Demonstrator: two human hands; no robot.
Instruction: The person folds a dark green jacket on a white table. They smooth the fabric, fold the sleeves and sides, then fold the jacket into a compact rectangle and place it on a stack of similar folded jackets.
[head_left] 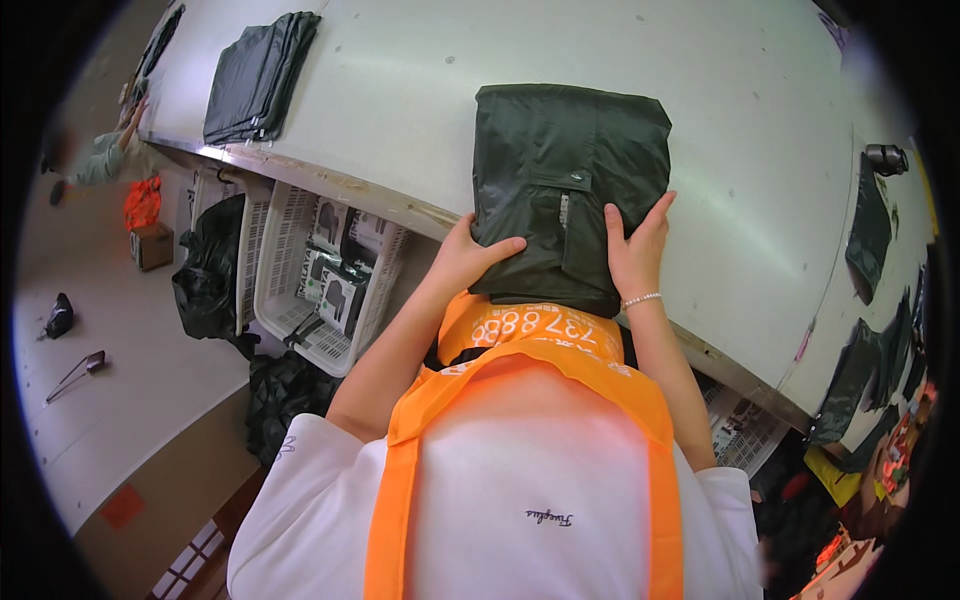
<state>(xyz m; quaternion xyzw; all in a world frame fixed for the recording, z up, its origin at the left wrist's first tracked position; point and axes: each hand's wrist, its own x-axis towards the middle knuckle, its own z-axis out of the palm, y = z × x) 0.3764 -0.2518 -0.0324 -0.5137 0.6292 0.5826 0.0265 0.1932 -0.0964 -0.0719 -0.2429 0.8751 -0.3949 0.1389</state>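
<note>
A folded dark green garment [540, 140] of thin, shiny fabric lies on the pale worktable in front of me, its near end hanging at the table's edge by my apron. A small snap tab and a narrow flap show on its upper face. My left hand [474, 256] grips its left side, thumb on top and the other fingers partly hidden at the edge. My right hand [637, 250] holds the opposite side, thumb resting on the fabric and fingers along the outer edge. Which kind of garment it is, I cannot tell.
A stack of similar folded garments [262, 78] lies at the table's far left. Below the edge, a white basket [335, 350] holds several printed packets, with black plastic bags [215, 270] beside it. More dark pieces [868, 230] lie at right. Another person's sleeve [100, 162] shows far left.
</note>
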